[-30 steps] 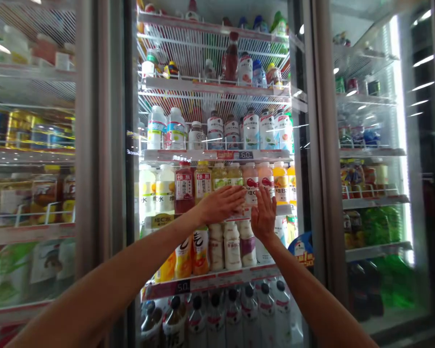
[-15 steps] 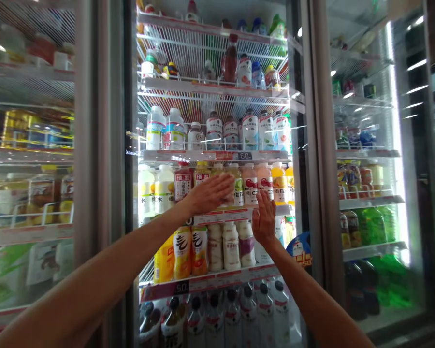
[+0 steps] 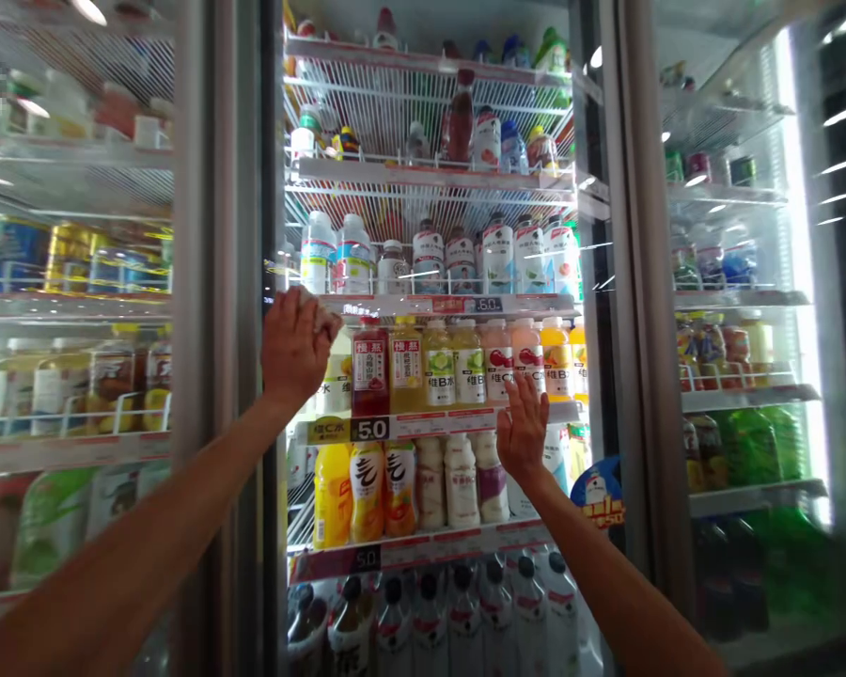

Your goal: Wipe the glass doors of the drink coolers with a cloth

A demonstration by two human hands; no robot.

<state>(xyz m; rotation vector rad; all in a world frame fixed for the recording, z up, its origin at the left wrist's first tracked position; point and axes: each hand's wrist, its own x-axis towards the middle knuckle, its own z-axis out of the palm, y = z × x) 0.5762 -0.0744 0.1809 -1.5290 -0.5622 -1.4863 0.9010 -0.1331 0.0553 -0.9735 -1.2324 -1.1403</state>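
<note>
Left hand (image 3: pixel 296 348) grasps a crumpled, pale cloth (image 3: pixel 329 322) against the metal-framed glass door (image 3: pixel 634 310), blocking vitamin-water bottles (image 3: pixel 332 385); the right hand (image 3: pixel 524 431), unclenched against that door, fronts cherry-labelled plastic bottles (image 3: pixel 497 357) below white wire shelves (image 3: pixel 373 96).

Crumpled cloth-like wad (image 3: pixel 329 322) left of centre, smooth glossy glass door (image 3: pixel 423 273), satin-grey metal post (image 3: pixel 218 188), thin wire shelf (image 3: pixel 415 99) above, shiny plastic bottles (image 3: pixel 369 371) mid-frame.
</note>
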